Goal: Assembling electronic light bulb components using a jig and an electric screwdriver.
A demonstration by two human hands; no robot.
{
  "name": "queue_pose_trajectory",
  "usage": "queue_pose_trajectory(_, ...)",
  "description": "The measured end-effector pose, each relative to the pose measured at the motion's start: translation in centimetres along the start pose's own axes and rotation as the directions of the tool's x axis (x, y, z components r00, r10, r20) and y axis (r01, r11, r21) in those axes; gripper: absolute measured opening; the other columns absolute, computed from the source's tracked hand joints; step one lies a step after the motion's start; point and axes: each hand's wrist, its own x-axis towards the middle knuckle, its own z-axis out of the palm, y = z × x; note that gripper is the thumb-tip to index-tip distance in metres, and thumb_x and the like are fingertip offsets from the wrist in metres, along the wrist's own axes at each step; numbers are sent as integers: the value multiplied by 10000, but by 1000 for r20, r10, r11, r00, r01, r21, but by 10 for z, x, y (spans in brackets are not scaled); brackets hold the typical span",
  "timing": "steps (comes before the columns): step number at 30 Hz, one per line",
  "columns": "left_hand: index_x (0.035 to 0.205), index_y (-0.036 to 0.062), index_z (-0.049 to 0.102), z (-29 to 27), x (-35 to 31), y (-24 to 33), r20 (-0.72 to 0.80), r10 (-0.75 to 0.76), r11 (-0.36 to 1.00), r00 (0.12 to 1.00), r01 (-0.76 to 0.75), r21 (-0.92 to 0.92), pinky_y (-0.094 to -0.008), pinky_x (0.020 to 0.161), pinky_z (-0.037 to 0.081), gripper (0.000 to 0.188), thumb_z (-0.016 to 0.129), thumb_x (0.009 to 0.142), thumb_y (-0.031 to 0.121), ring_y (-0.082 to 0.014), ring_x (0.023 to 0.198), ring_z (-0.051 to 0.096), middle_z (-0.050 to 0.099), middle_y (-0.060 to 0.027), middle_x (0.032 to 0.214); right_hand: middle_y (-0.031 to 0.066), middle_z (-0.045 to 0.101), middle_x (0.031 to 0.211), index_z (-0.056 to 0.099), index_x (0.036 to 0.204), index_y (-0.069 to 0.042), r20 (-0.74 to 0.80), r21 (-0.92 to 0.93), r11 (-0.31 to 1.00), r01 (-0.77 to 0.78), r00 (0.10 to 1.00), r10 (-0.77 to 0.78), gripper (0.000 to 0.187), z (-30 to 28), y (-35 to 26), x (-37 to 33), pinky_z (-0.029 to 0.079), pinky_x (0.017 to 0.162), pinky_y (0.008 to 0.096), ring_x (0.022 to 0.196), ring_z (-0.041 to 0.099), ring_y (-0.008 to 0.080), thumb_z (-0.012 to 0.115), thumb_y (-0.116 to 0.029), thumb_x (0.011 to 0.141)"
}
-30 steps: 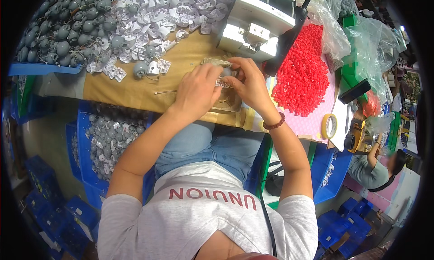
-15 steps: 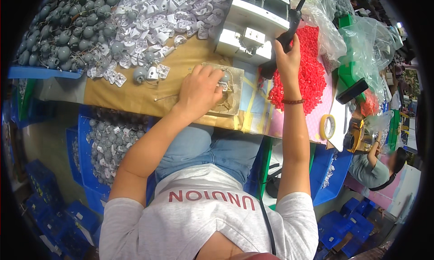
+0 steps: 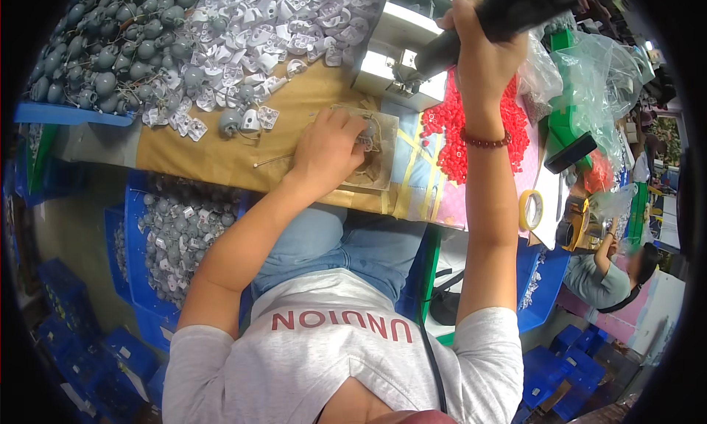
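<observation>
My right hand (image 3: pixel 486 63) is wrapped round a black, thick-bodied electric screwdriver (image 3: pixel 530 11). Its narrow end slants down to the front of a white box-shaped screw feeder (image 3: pixel 401 44); whether the tip touches is hard to tell. Nearer me, my left hand (image 3: pixel 329 150) is curled over a flat, worn work fixture (image 3: pixel 381 170), its fingertips on a small grey-and-white part (image 3: pixel 366 133) seated there. The hand covers most of that part. A thin wire with a pale tip (image 3: pixel 271 160) sticks out to the left of the hand.
White plastic shells (image 3: pixel 294 19) and grey round housings (image 3: pixel 110 55) are heaped at the back left. Small red parts (image 3: pixel 449 129) lie right of the feeder. Yellow tape (image 3: pixel 532 209) sits at the right edge. Blue bins (image 3: pixel 140 262) stand below; another person (image 3: pixel 607 277) works far right.
My right hand has raised the electric screwdriver and tilted it, bringing its narrow end to the feeder's front. My left hand has stayed almost still on the fixture.
</observation>
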Motion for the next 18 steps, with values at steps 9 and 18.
queue_pose_trajectory(9,1070,84,645,2,-1,-3,-6,-5,1000,1000,5,1,-434,841,510,351,749,737,125,-330,1009,565,609,-95,1028,81,671,795,493,1247,65,228,-140,990,-32,972,63,488,-14,12,-3,535,652,292,655,657,161,734,-25,832)
queue_pose_trajectory(18,1021,87,605,6,-1,-5,-33,2,999,999,-1,37,-441,781,530,331,756,735,160,-309,1003,568,590,-73,1008,11,648,786,534,984,-14,220,96,994,-49,975,27,288,-5,0,-57,514,622,237,687,625,83,762,34,814)
